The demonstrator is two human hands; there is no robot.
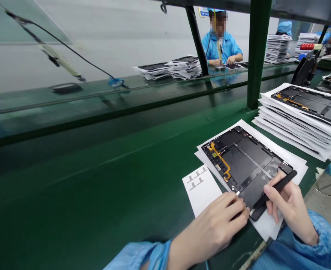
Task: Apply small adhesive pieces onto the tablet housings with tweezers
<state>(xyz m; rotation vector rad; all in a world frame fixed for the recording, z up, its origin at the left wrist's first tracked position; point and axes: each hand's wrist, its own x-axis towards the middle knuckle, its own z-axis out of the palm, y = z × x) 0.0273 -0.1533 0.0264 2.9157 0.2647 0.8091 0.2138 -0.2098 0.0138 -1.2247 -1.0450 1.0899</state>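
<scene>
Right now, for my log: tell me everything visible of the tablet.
The tablet lies open, dark, with matte grey panels, a pale lengthwise strip and an orange ribbon along its left edge. White paper is beneath it. The left hand is at its near end; the right hand holds a black tool over it, contact unclear.

Right hand (290, 204) pinches a black tool (283, 183) at the near end of the open tablet (252, 161)! And the left hand (217, 225) touches its edge, white card (201, 193) alongside.

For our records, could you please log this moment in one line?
left hand: at device edge; right hand: holding black tool; device: on papers
</scene>
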